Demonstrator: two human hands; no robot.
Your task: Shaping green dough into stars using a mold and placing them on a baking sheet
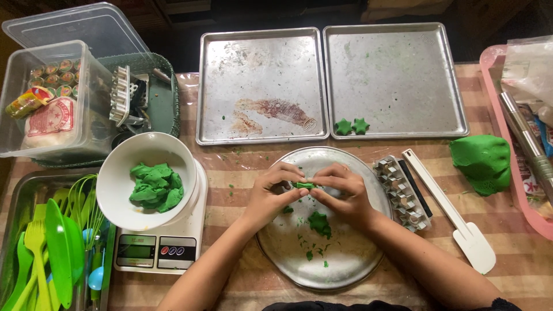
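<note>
My left hand (272, 193) and my right hand (344, 193) meet over a round metal plate (357, 253) and pinch a small piece of green dough (303, 185) between their fingertips. A green star-shaped piece (318, 222) and several green crumbs lie on the plate below the hands. Two green dough stars (352, 126) sit at the near left corner of the right baking tray (397, 75).
A second metal tray (259, 69) lies left of the first. A white bowl of green dough pieces (154, 186) stands on a kitchen scale (155, 250). A metal cutter strip (400, 193), a white spatula (455, 216) and a green dough lump (483, 163) lie to the right. Plastic containers and green utensils (46, 253) are at left.
</note>
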